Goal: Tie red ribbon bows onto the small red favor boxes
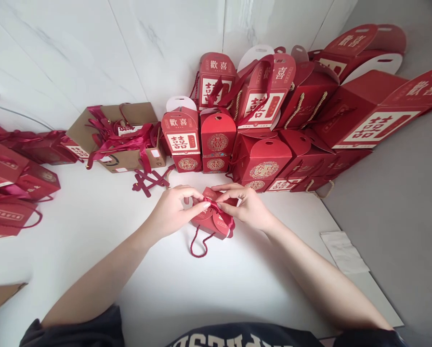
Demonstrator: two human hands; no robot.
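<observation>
A small red gift box (213, 230) sits on the white table in front of me, with a dark red cord handle (199, 254) lying out toward me. Across its top runs a shiny red ribbon (226, 218), gathered into a knot or bow at the middle. My left hand (179, 207) pinches the ribbon from the left between thumb and fingers. From the right, my right hand (246, 205) also pinches it, close to the left fingertips. Both hands partly cover the box top.
Behind the hands stand stacked red gift boxes (181, 135), reaching to larger ones at right. A cardboard box (132, 164) holds red ribbons; a red cut-out character (149, 183) lies before it. More red boxes (38, 180) fill the left. White tissues (344, 250) lie at right.
</observation>
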